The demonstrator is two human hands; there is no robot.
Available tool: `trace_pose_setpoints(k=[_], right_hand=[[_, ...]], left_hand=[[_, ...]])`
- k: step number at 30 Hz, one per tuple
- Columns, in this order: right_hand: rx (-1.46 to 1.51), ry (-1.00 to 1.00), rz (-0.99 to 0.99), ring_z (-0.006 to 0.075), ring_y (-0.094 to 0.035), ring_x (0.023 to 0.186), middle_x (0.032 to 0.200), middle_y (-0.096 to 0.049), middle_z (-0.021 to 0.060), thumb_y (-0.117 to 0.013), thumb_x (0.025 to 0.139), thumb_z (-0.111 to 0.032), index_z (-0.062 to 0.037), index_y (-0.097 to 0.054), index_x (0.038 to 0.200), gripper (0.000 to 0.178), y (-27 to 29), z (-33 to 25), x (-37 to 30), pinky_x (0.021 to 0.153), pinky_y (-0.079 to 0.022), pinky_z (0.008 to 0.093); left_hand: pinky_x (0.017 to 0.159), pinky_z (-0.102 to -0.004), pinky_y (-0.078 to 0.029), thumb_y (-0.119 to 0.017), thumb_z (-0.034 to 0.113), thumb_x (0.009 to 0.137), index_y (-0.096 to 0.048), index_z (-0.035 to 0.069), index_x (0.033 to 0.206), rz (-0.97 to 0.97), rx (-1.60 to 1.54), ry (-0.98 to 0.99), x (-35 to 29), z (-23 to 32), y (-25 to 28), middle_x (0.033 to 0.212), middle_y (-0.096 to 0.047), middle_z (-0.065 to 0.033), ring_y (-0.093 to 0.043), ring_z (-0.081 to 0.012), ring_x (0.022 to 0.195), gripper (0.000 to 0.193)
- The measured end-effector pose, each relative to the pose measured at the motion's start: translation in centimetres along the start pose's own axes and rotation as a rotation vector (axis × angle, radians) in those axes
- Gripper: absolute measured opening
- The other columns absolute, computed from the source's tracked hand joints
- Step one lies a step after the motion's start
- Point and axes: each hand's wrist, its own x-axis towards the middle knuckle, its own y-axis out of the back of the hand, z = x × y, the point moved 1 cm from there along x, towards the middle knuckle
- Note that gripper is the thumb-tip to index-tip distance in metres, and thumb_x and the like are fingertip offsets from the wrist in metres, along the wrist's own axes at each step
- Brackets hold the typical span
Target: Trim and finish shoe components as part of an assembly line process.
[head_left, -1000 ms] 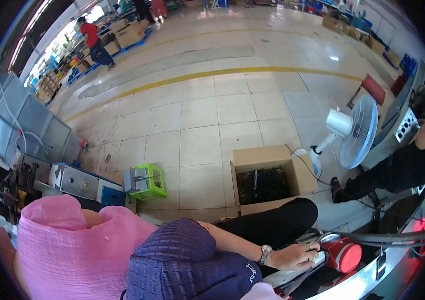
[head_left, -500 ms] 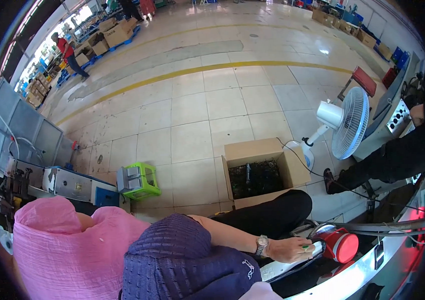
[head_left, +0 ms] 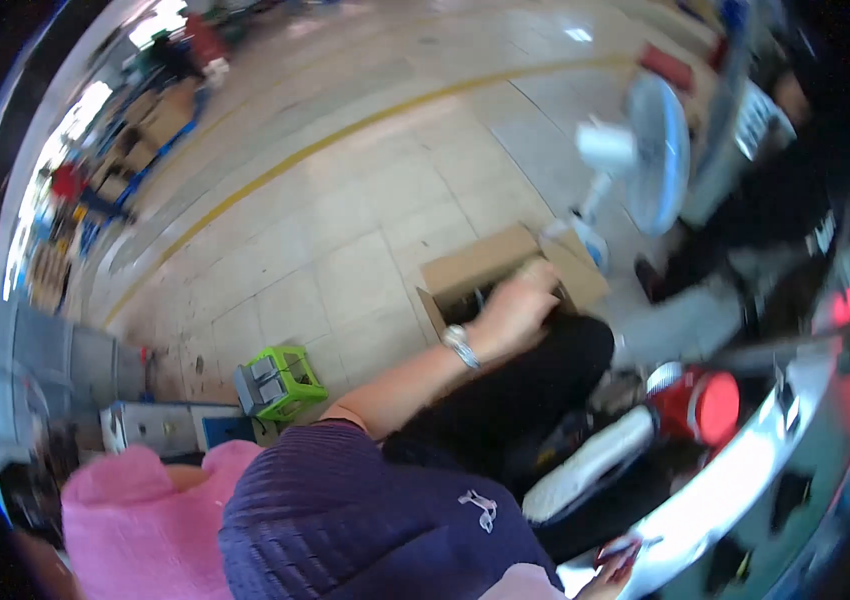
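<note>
My left hand [head_left: 517, 312], with a metal watch [head_left: 461, 346] on the wrist, reaches over the open cardboard box [head_left: 475, 257]. Motion smears its fingers, and they partly hide the box's dark contents, so I cannot tell whether they grip anything. At the lower edge my right hand [head_left: 607, 585] shows only in part. Its fingers are closed on a small dark-red object [head_left: 621, 552], too blurred to name, by the bright curved work surface [head_left: 720, 490]. Between my hands lies a white elongated machine part [head_left: 590, 465] with a red round end [head_left: 713, 408].
A white fan [head_left: 657, 155] stands behind the box, near another person's dark-clad leg [head_left: 715, 255]. Left of the box is a lime-green plastic stool [head_left: 295, 385] with grey pieces on it. Pink clothing [head_left: 150, 520] is close at the lower left.
My left hand has moved from the white machine part to the box, away from me. My right hand has come into view at the lower edge. The whole view has shifted and blurred.
</note>
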Motion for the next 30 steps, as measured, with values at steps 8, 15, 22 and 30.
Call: trace_pose_setpoints(k=[8,15,22,30], right_hand=[[-0.130,0.081,0.248,0.0339,-0.051,0.112,0.124,-0.052,0.0232,-0.070,0.086,-0.020,0.0022,-0.046,0.135,0.059,1.9,3.3,-5.5,0.092,-0.043,0.0429],[-0.284,-0.120,0.275,0.0398,-0.042,0.125,0.136,-0.039,0.0257,-0.070,0.085,-0.037,0.0000,-0.041,0.139,0.072,0.2,5.0,-8.4,0.102,-0.038,0.0459],[-0.285,-0.272,0.343,0.0364,-0.049,0.113,0.121,-0.052,0.0209,-0.062,0.091,-0.030,-0.0039,-0.040,0.142,0.061,0.4,6.4,-10.9,0.092,-0.042,0.0444],[0.335,-0.420,0.307,0.0211,-0.059,0.088,0.106,-0.062,0.0155,-0.053,0.096,-0.012,0.0035,-0.044,0.137,0.046,1.8,7.8,-10.8,0.076,-0.048,0.0344]], left_hand=[[0.052,-0.0261,-0.048,-0.070,0.038,0.087,-0.062,-0.002,0.099,-0.392,-0.653,0.316,-2.7,6.5,-5.2,0.089,-0.067,-0.0126,-0.064,-0.0147,0.063,0.043],[0.054,-0.0328,-0.045,-0.065,0.027,0.090,-0.058,-0.003,0.087,-0.587,-0.625,0.242,-2.1,11.5,-7.3,0.063,-0.058,-0.0153,-0.059,-0.0207,0.054,0.031],[0.110,-0.0404,-0.030,-0.063,0.018,0.090,-0.044,0.002,0.138,-0.225,-0.471,-0.186,-5.2,15.3,-8.3,0.140,-0.043,-0.0208,-0.036,-0.0349,0.134,0.053],[0.096,-0.0370,-0.047,-0.055,0.004,0.083,-0.054,-0.006,0.121,-0.538,-0.108,-1.102,-0.6,21.5,-13.4,0.115,-0.060,-0.0181,-0.059,-0.0282,0.109,0.039]])
